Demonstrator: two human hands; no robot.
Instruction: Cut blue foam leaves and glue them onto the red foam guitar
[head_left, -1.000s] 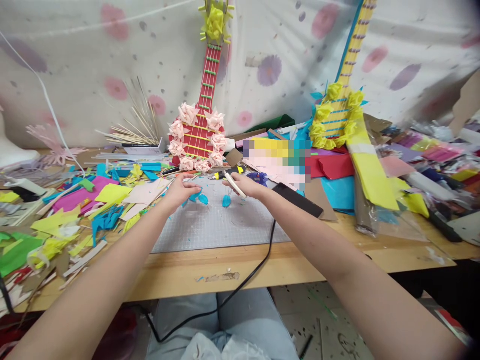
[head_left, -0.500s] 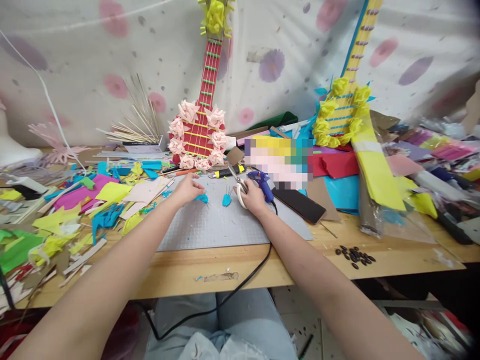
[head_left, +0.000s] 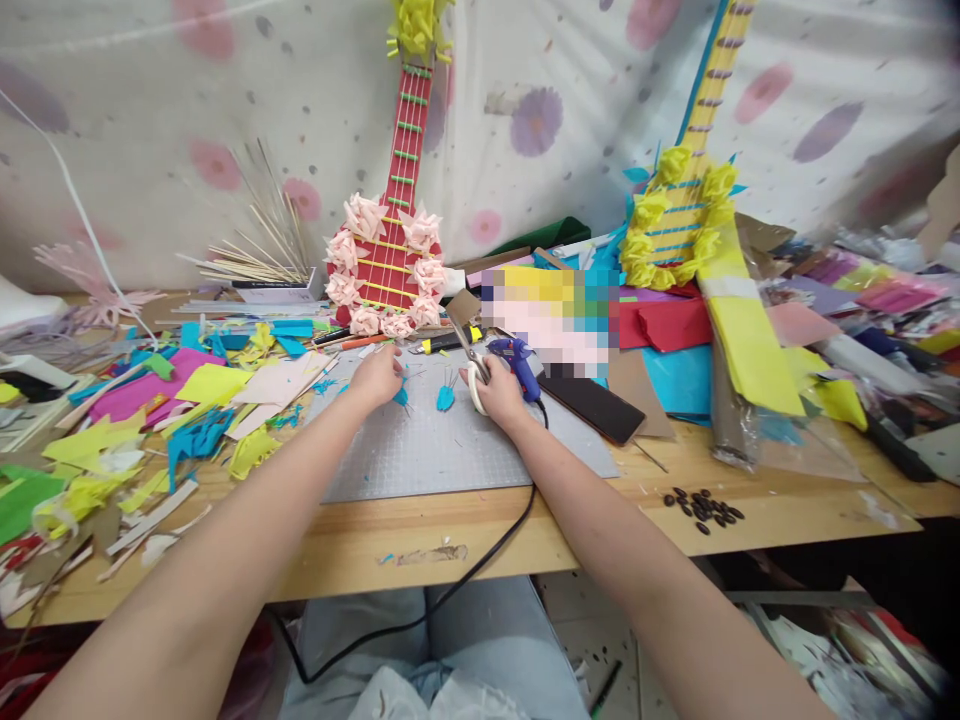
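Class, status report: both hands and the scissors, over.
Left hand on blue piece. Right hand grips scissors. Glue gun beside it.

Behind the cutting mat, a pixelated patch hides whatever lies there; the red guitar there loses its head at the top edge; right of the mat, dark specks are too small to tell; on it, my left hand covers its own fingertips.

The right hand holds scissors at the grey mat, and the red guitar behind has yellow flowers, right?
Not quite. The head view shows pink flowers on the red guitar, not yellow. The right hand does hold scissors at the grey mat.
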